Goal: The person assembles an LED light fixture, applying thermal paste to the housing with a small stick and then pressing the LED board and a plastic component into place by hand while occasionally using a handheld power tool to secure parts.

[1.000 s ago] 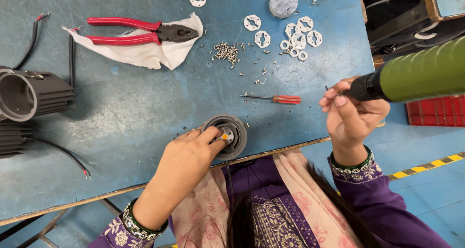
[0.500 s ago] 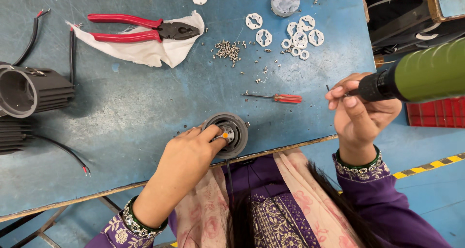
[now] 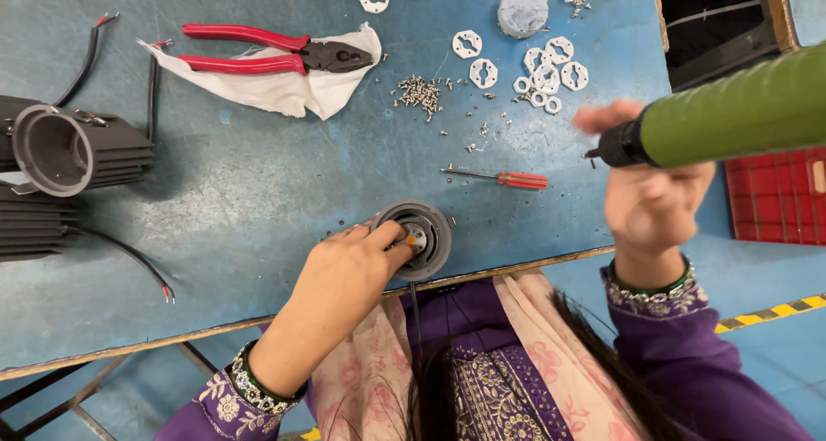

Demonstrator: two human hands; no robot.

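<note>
My left hand [image 3: 344, 277] rests on a round grey lamp housing [image 3: 428, 226] at the near edge of the blue table [image 3: 258, 174], with fingertips pressed into its centre beside a small orange part. My right hand [image 3: 650, 191] is raised to the right of the table and grips a green powered screwdriver [image 3: 731, 118] whose black tip points left. A small red-handled screwdriver [image 3: 508, 178] lies on the table between the housing and the green tool.
Red-handled pliers [image 3: 275, 49] lie on a white cloth [image 3: 284, 92] at the back. A pile of small screws [image 3: 419, 91], several white plastic rings [image 3: 546, 67] and a grey lump [image 3: 522, 11] sit behind. Black finned lamp bodies [image 3: 60, 161] with wires stand left. A red crate [image 3: 774, 200] is right.
My right hand has moved the green screwdriver up and a little left, nearer the table. The left hand stays on the grey housing.
</note>
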